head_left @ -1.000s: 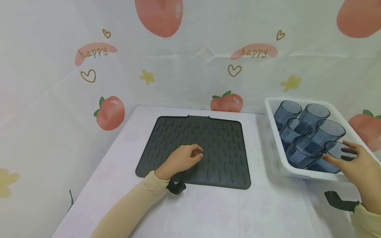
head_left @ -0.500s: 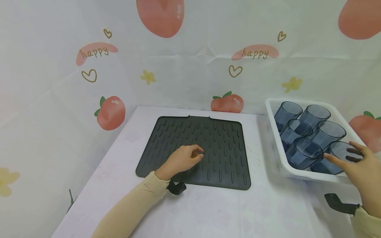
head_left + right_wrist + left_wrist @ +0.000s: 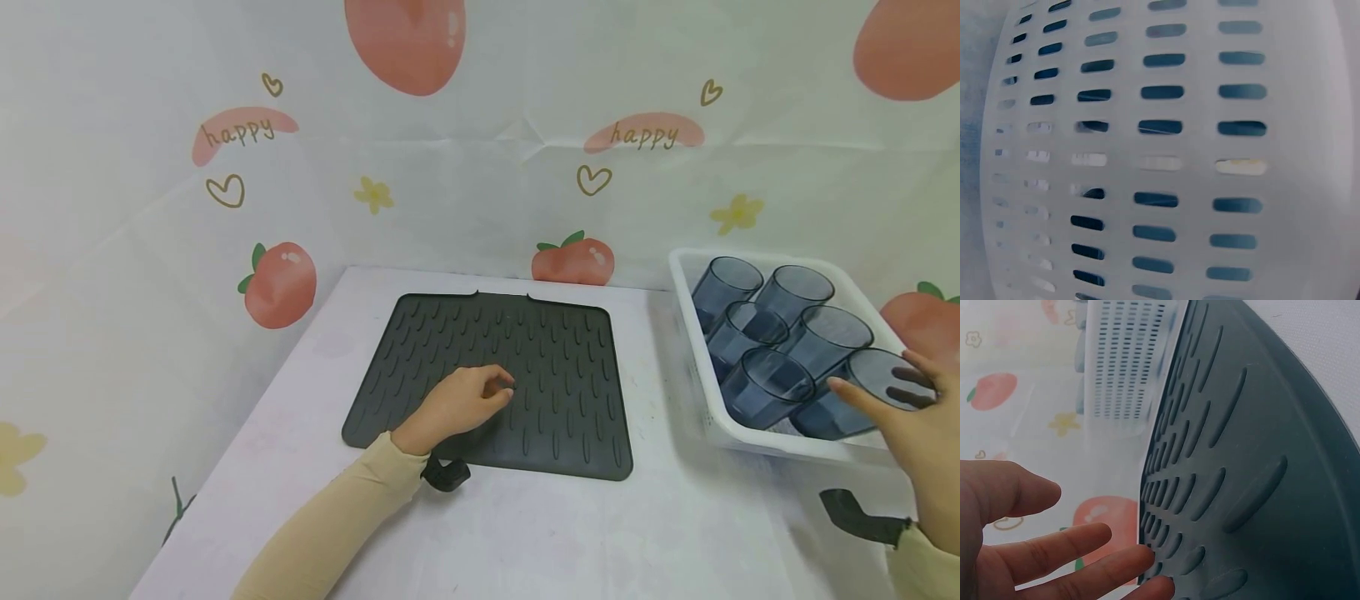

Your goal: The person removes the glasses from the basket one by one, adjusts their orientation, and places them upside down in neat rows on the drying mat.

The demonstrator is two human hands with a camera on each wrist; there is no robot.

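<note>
In the head view my right hand (image 3: 915, 425) holds the nearest right blue glass tumbler (image 3: 847, 400) in the white basket (image 3: 757, 442), thumb at its left side. The other fingers show partly through the glass. That tumbler leans, and a gap separates it from the tumbler (image 3: 767, 387) on its left. My left hand (image 3: 453, 404) hovers above or rests near the black ribbed mat (image 3: 555, 400); which one I cannot tell. Its fingers are loosely bent with nothing between them, as the left wrist view also shows of the hand (image 3: 1054, 544).
Several more blue tumblers (image 3: 828, 333) stand in the basket, close together. The basket's slotted wall (image 3: 1310, 156) fills the right wrist view. A white-covered table (image 3: 570, 542) lies beneath everything, with a printed cloth (image 3: 465, 167) behind it.
My right hand has shifted slightly right with the tumbler, which has come away from its left neighbour and leans more. The left hand stays in place.
</note>
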